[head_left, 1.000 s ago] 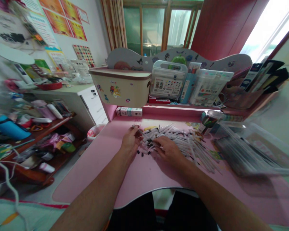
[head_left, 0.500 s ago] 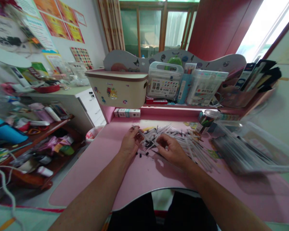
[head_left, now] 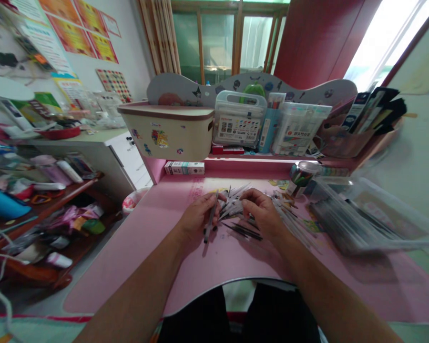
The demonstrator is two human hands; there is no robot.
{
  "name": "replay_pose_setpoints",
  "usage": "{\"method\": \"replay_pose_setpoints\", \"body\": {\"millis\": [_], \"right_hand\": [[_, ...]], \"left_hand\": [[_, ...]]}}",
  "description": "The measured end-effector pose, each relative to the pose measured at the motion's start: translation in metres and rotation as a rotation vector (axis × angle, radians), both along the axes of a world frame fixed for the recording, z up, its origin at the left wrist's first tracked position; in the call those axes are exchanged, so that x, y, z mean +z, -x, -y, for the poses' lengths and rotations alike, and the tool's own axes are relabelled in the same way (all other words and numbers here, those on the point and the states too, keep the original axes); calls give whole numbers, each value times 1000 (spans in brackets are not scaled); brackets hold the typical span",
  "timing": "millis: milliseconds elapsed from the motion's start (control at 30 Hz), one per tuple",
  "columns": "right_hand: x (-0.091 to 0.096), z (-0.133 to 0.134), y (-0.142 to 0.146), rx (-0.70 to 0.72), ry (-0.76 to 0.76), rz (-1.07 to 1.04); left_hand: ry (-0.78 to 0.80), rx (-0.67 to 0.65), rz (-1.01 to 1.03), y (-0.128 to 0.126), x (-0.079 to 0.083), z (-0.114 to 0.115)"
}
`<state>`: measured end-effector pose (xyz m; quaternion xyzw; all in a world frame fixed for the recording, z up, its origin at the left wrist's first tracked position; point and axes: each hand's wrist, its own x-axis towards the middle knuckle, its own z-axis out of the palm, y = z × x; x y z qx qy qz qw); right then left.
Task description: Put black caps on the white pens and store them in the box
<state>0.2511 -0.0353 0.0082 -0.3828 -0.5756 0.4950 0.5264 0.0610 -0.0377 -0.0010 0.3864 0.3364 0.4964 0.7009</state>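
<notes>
A heap of thin white pens (head_left: 271, 207) lies across the middle of the pink desk (head_left: 157, 247). My left hand (head_left: 196, 219) is closed round one pen (head_left: 210, 224), which points down toward me. My right hand (head_left: 262, 214) sits just to its right, fingers curled and pinched at the near end of the heap; what they hold is too small to make out. A few dark refills (head_left: 245, 231) lie on the desk under my right hand, with small black caps beside them.
A clear plastic box (head_left: 361, 219) of pens stands at the right. A tin (head_left: 300, 176) of pencils is behind the heap. A cream storage bin (head_left: 168, 131) and marker cases (head_left: 238, 119) sit on the raised shelf. Cluttered shelves (head_left: 39, 190) are on the left.
Both hands have drawn together at the near left end of the heap. My left hand's pen has swung from pointing away to pointing toward me. The view has shifted slightly.
</notes>
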Motion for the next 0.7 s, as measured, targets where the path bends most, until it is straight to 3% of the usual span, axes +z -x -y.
{"method": "replay_pose_setpoints", "body": {"millis": [133, 267, 467, 700], "right_hand": [[2, -3, -4, -2, 59, -66], [3, -2, -5, -2, 10, -11], [2, -2, -5, -5, -46, 86], [0, -1, -3, 29, -146, 202]], "left_hand": [[-53, -186, -116, -1, 0, 5], [-111, -260, -229, -3, 4, 6], [-137, -292, -302, -5, 11, 9], [-106, -256, -321, -5, -1, 7]]}}
